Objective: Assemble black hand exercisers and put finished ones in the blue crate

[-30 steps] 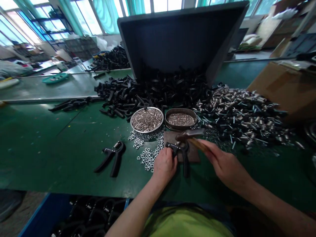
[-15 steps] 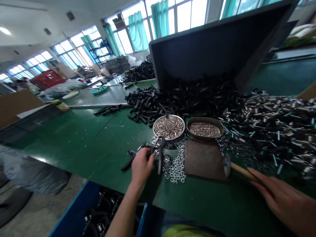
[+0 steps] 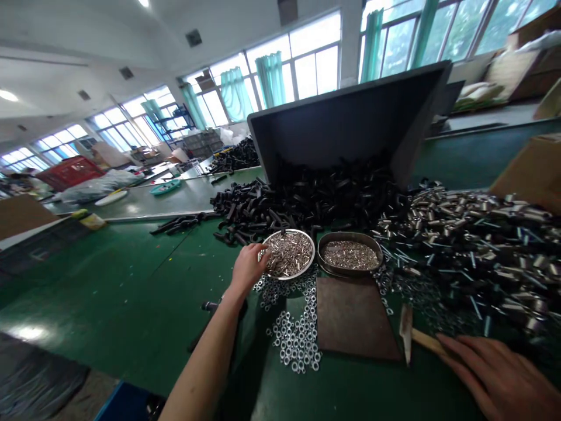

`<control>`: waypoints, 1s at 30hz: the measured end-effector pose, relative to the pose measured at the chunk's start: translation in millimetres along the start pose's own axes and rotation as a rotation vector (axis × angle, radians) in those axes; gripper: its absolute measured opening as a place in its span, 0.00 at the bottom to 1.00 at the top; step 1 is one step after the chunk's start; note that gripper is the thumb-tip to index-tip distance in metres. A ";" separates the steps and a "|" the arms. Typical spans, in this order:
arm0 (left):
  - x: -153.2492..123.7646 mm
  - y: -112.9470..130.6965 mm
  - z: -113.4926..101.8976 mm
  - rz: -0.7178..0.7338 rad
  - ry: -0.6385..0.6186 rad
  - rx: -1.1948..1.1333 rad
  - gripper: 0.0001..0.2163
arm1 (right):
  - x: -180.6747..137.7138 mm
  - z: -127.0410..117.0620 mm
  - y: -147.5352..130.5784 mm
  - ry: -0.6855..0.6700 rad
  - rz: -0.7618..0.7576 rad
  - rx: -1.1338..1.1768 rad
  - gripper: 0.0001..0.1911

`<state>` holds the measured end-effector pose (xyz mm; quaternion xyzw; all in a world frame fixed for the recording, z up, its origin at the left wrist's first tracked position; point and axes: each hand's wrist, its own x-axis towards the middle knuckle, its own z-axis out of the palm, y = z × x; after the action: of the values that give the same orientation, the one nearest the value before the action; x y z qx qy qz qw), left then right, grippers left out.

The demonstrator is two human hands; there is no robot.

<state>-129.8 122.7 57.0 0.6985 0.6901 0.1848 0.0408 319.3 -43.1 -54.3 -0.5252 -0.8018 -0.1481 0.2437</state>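
At the left rim of a round metal dish (image 3: 291,257) full of small metal pins is my left hand (image 3: 249,270), its fingers bent together among the pins; what they pinch is hidden. Below my left forearm lies a black clamp-like tool (image 3: 210,306), mostly covered by the arm. My right hand (image 3: 493,365) is wrapped around the wooden handle of a hammer (image 3: 407,333), whose head rests beside a dark brown square pad (image 3: 355,318). Loose metal nuts (image 3: 295,342) lie between the pad and my left arm.
Beside the round dish stands an oval tin (image 3: 349,238) of small metal parts. Behind them, black parts (image 3: 324,199) spill from a tipped grey bin (image 3: 342,128). Metal-ended parts (image 3: 482,245) heap up on the right, near a cardboard box (image 3: 532,172).
My left hand has let go of the black clamp-like tool and moved up to the dish of pins. The hammer head has turned in my right hand. The view has shifted right.
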 end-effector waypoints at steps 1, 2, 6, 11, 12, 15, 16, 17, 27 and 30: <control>25.8 13.3 9.0 0.004 -0.025 -0.014 0.14 | 6.6 -2.4 -3.1 0.011 -0.066 -0.032 0.16; 50.5 24.9 18.3 0.001 -0.035 -0.022 0.15 | 13.3 -5.0 -6.6 0.023 -0.119 -0.058 0.16; 125.8 54.5 51.5 -0.143 -0.058 -0.037 0.19 | 37.2 -16.2 -19.8 0.022 -0.085 -0.045 0.14; 163.5 67.4 74.5 -0.348 -0.110 -0.113 0.20 | 57.5 -26.1 -15.2 -0.075 0.057 0.047 0.13; 165.0 69.3 75.4 -0.357 -0.104 -0.144 0.19 | 63.0 -27.4 -10.1 -0.093 0.088 0.066 0.13; 159.4 77.3 68.0 -0.317 -0.018 -0.257 0.18 | 89.2 -27.1 14.0 -0.144 0.173 0.093 0.13; 154.1 80.9 62.3 -0.289 0.026 -0.282 0.19 | 101.3 -25.0 24.5 -0.156 0.194 0.086 0.13; 146.9 84.8 55.4 -0.262 0.075 -0.332 0.20 | 114.7 -21.9 35.8 -0.170 0.214 0.069 0.14; -3.7 85.2 -12.2 -0.670 -0.149 -1.685 0.09 | 209.3 24.3 115.4 -0.335 0.487 -0.156 0.12; -45.0 63.3 -8.7 -0.802 -0.099 -1.694 0.07 | 212.3 28.8 112.2 -0.360 0.477 -0.141 0.11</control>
<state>-71.5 74.1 75.8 0.1530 0.5123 0.5677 0.6259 345.2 180.0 35.5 -0.7320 -0.6739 -0.0466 0.0884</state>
